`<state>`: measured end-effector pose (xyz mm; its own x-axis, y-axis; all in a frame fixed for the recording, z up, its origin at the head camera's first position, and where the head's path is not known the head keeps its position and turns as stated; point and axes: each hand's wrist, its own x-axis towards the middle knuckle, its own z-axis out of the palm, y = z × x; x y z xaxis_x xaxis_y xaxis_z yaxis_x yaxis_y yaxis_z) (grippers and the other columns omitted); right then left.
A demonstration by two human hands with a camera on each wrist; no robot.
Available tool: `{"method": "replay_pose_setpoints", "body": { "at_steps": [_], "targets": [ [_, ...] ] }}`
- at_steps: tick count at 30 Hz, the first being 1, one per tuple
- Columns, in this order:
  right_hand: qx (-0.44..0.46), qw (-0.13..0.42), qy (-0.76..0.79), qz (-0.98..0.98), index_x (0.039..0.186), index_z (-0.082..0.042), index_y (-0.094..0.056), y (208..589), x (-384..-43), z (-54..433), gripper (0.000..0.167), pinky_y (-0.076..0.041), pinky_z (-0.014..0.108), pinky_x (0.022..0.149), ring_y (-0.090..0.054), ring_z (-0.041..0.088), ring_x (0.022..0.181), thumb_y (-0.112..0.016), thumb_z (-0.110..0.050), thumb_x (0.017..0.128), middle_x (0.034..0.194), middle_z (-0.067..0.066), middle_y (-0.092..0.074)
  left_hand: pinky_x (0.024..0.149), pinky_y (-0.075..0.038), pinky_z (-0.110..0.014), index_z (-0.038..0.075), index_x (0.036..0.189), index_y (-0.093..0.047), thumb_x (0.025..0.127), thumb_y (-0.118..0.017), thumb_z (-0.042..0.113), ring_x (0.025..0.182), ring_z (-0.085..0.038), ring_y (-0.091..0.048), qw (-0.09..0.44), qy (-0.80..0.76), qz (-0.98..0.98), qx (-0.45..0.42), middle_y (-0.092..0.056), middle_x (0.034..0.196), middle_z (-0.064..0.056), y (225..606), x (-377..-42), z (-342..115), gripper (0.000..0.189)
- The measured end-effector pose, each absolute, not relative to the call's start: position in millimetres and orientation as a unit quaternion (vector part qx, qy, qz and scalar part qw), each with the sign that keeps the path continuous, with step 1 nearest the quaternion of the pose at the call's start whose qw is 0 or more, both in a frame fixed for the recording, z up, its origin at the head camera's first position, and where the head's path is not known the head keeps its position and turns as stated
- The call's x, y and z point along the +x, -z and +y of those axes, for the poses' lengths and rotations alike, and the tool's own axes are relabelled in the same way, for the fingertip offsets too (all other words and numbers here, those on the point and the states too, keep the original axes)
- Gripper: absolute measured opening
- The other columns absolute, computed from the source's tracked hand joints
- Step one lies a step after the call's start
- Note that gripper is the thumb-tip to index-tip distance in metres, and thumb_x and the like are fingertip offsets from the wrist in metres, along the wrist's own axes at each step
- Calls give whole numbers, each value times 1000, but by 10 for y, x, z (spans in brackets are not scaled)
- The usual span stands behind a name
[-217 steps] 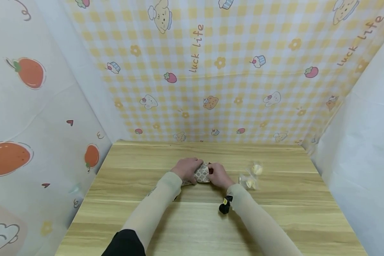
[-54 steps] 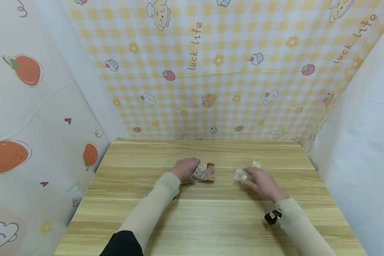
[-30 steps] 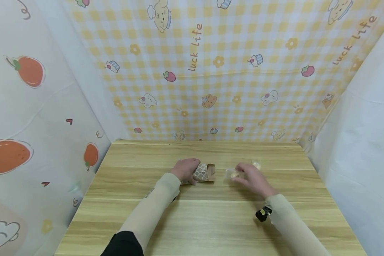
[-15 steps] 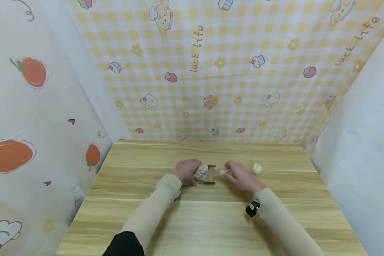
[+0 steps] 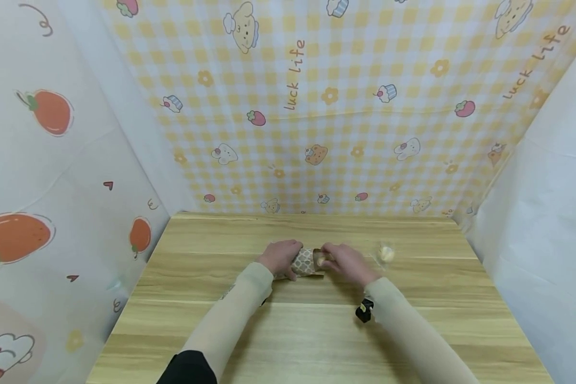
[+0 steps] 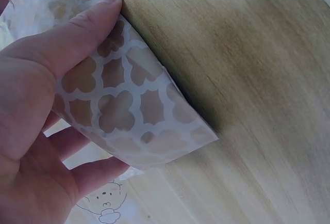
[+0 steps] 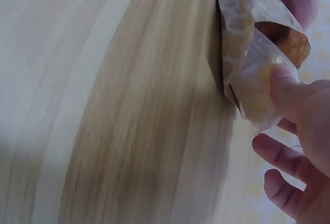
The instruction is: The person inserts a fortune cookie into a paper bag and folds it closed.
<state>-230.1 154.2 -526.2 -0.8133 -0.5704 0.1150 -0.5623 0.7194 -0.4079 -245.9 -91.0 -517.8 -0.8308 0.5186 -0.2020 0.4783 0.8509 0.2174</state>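
A pale wood-grain table [image 5: 307, 336] stands before a yellow-checked cloth [image 5: 331, 125] printed with small cartoon figures; plainer white hangings close the sides. Compared with the frame of 1.8 s earlier, the right hand [image 5: 349, 262] has travelled leftward across the table, bringing a clear packet [image 7: 258, 74] from beside its fellow to the mouth of a patterned paper bag [image 5: 303, 262]. In the earliest frame both packets lay on the table; now only a second packet [image 5: 386, 254], with pale yellowish contents, lies there, to the right of the hand and near it. The left hand [image 5: 280, 258] and the bag have kept nearly the same place throughout.

The bag lies on its side within the left hand's grip, the thumb across its patterned face and other fingers around the far side; its mouth points toward the right hand and shows a brown interior. The right hand holds the clear packet in a narrow grip, the thumb pressing its near face while the remaining visible fingers curl loosely. The packet extends from that thumb into the mouth of the bag; how deep it reaches cannot be told.
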Motion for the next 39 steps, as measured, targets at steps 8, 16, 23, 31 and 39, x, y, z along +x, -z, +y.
{"method": "replay_pose_setpoints", "body": {
  "at_steps": [8, 16, 23, 31, 39],
  "targets": [
    [-249, 24, 266, 931, 121, -11, -68, 5304, -2335, 1398, 30, -61, 41, 84, -71, 21, 92, -76, -26, 97, 107, 5, -76, 103, -55, -46, 15, 134, -58, 68, -100, 32, 120, -25, -64, 127, -74, 954, 262, -65, 133, -4, 5162, -2459, -899, 81],
    [-218, -5, 305, 927, 107, -5, -68, 5330, -2366, 1288, 19, -54, 30, 64, -60, 12, 71, -78, -15, 95, 88, 3, -70, 105, -54, -48, 15, 141, -56, 69, -99, 35, 127, -27, -62, 121, -62, 954, 269, -62, 142, -4, 5160, -2496, -866, 87],
    [-210, -25, 329, 920, 98, -6, -68, 5394, -2386, 1221, 11, -55, 30, 65, -62, 11, 73, -77, -7, 93, 90, 6, -72, 106, -53, -48, 15, 143, -55, 69, -100, 32, 128, -27, -61, 126, -66, 955, 259, -61, 143, -4, 5143, -2481, -864, 88],
    [-211, -15, 358, 909, 102, -6, -72, 5424, -2386, 1196, 13, -61, 35, 74, -70, 16, 83, -79, -3, 91, 98, 6, -76, 101, -56, -48, 16, 138, -56, 69, -101, 31, 121, -27, -64, 126, -60, 955, 262, -65, 136, -3, 5143, -2473, -866, 85],
    [-182, -29, 365, 912, 89, -5, -72, 5457, -2381, 1119, 8, -57, 29, 65, -63, 12, 72, -75, 2, 85, 80, 2, -70, 102, -55, -47, 17, 139, -55, 68, -101, 31, 122, -27, -64, 129, -53, 954, 264, -65, 136, -2, 5157, -2461, -860, 85]
  ]
}}
